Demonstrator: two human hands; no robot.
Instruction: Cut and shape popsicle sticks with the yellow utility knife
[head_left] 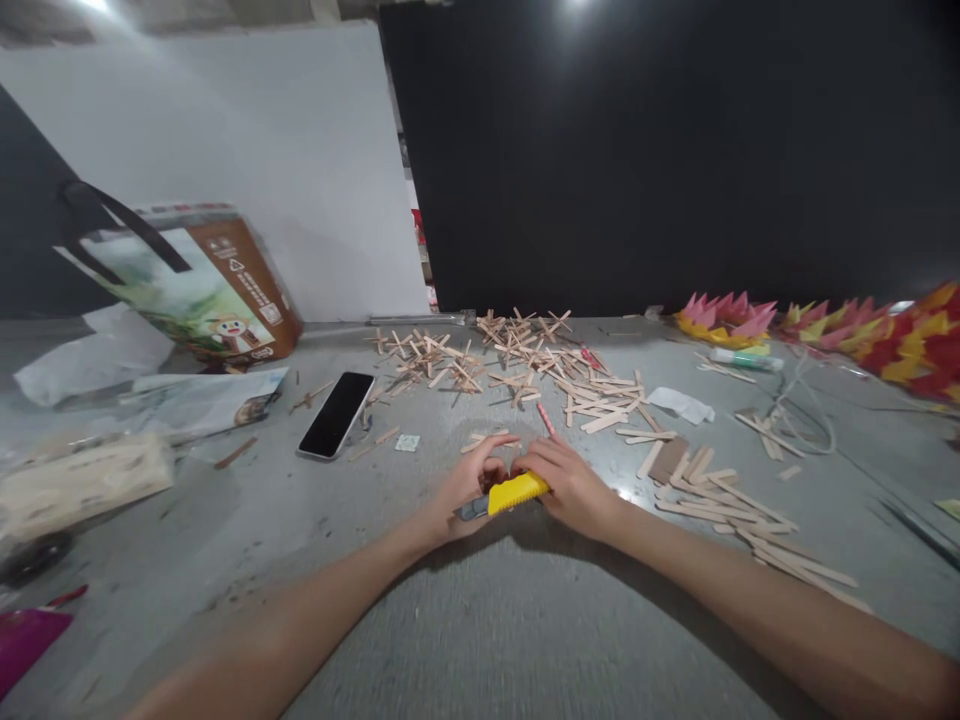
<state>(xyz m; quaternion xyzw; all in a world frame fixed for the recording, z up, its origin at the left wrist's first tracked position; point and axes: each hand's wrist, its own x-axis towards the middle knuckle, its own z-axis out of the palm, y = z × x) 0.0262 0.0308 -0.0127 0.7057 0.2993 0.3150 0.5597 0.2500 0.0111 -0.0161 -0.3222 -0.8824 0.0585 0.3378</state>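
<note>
- Far left: brown printed bag (196,285) tipped against white backdrop, black strap on top; crumpled white paper (90,358) beside it.
- Left edge of grey surface (480,640): pale wooden slab (79,485), magenta scrap (26,640) at bottom corner.
- Black phone (336,414) face up, well left of and behind both hands, long axis running away and slightly right.
- Left hand (469,492): fingers curled, closed on dark tail end of yellow utility knife (510,495); palm down, resting on surface.
- Knife dead centre, between the two hands, touching both. Long axis roughly left-right, right end tilted slightly up and away. Blade state: cannot tell, hidden by fingers.
- Right hand (574,485): grip closed over the yellow end of knife, fingers wrapped on top, thumb side hidden. Both hands equally near; neither free.
- Red-striped stick (546,420) just beyond right hand's fingertips, apart from it.
- Behind hands: scatter of crossed wooden craft sticks (517,360), spread from centre toward right.
- Right of right forearm: loose pile of flat sticks (720,495), near but not touching.
- White paper scrap (681,404) and glue tube (739,358) further back right.
- Far right: pink, yellow and red paper flowers (840,330) along rear edge.
</note>
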